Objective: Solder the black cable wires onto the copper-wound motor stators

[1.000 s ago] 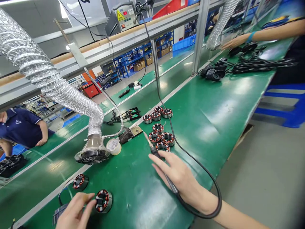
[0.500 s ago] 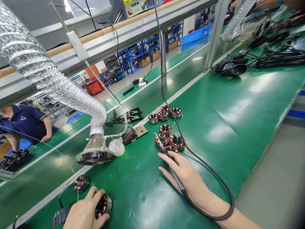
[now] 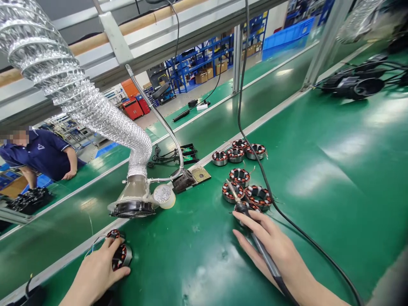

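Left hand [image 3: 94, 270] clasps a coil [image 3: 123, 257], seemingly to steady it on the table [image 3: 191, 250], while right hand [image 3: 285, 253] grips the iron [image 3: 263, 250] pen-style, presumably so the tip [image 3: 230, 187] leads

Left hand [image 3: 94, 270] is down around 8 o'clock, fingers curled, thumb poking toward 3. Right hand [image 3: 277, 248]'s near 5, loose grip, fingers aimed at 10ish.

Black soldering iron [image 3: 263, 252] (green worktop [image 3: 178, 250])
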A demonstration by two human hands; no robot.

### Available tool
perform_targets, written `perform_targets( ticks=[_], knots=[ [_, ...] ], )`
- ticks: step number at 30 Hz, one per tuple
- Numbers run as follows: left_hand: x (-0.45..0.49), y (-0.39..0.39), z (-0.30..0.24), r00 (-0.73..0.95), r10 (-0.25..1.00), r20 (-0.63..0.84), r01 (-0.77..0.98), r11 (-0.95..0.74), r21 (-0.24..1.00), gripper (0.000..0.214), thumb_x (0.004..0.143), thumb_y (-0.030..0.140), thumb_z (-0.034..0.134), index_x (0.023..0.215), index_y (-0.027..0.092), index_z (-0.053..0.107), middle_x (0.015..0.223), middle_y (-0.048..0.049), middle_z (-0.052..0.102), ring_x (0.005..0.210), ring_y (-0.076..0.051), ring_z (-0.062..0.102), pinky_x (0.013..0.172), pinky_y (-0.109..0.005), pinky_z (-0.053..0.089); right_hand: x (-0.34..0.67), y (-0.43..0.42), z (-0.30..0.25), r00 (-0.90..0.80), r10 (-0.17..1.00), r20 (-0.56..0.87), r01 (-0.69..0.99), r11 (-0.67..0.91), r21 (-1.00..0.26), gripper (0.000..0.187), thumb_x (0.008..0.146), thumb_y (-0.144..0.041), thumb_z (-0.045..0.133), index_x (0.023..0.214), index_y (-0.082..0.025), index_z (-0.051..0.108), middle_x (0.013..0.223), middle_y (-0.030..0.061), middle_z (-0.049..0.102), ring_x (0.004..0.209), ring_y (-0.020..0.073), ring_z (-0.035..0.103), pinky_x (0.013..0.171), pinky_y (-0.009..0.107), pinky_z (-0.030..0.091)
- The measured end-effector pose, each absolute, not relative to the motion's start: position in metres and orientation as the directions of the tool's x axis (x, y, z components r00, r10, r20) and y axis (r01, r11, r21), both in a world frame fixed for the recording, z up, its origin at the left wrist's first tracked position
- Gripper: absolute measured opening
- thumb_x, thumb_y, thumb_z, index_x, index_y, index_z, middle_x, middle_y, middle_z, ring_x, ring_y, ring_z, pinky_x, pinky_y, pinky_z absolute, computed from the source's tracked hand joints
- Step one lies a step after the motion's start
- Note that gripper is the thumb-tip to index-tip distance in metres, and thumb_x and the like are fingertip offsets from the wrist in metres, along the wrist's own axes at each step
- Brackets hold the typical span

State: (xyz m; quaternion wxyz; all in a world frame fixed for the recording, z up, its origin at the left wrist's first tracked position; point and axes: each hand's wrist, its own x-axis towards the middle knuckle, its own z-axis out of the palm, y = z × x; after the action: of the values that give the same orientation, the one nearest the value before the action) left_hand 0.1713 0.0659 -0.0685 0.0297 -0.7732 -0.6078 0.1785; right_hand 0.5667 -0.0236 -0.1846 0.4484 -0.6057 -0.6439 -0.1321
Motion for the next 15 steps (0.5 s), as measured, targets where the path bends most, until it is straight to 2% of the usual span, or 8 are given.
perform_targets(
  ticks=[5,8,11,15],
  knots=[
    [0.165,0.068,-0.073,0.155,0.964,-0.215,0.938,-0.212,-0.276,0.052,0.082,0.041,0.051,0.128,0.021,0.058,0.137,-0.0136,0.056,0.096,-0.031,0.068,0.076,-0.038,0.050,0.567,-0.018,-0.188,0.157,0.653,0.740,0.903,0.208,-0.375,0.033,0.096,-0.027,0.052,0.129,-0.025,0.055,0.113,0.0095,0.057,0.095,0.0213,0.066,0.082,0.032,0.055],
    [0.155,0.084,-0.070,0.110,0.983,-0.149,0.929,-0.155,-0.337,0.052,0.082,0.045,0.050,0.126,0.019,0.060,0.134,-0.0146,0.057,0.091,-0.030,0.069,0.073,-0.037,0.050,0.566,-0.015,-0.184,0.158,0.648,0.745,0.909,0.200,-0.366,0.030,0.096,-0.027,0.050,0.126,-0.023,0.057,0.110,0.0089,0.058,0.093,0.0199,0.068,0.077,0.028,0.056],
    [0.139,0.120,-0.056,0.077,0.996,-0.042,0.908,-0.088,-0.409,0.047,0.083,0.049,0.048,0.118,0.021,0.063,0.126,-0.0137,0.060,0.088,-0.030,0.069,0.070,-0.037,0.049,0.568,-0.013,-0.183,0.143,0.649,0.747,0.915,0.202,-0.350,0.030,0.096,-0.028,0.050,0.125,-0.021,0.057,0.109,0.0089,0.058,0.092,0.0190,0.069,0.072,0.025,0.056],
    [0.121,0.196,-0.028,0.090,0.994,0.054,0.902,-0.059,-0.428,0.047,0.080,0.055,0.049,0.106,0.020,0.066,0.115,-0.0139,0.064,0.089,-0.032,0.068,0.069,-0.037,0.050,0.573,-0.011,-0.193,0.116,0.657,0.745,0.923,0.205,-0.325,0.034,0.096,-0.035,0.050,0.127,-0.021,0.056,0.112,0.0101,0.058,0.095,0.0215,0.069,0.073,0.028,0.057]
  ],
)
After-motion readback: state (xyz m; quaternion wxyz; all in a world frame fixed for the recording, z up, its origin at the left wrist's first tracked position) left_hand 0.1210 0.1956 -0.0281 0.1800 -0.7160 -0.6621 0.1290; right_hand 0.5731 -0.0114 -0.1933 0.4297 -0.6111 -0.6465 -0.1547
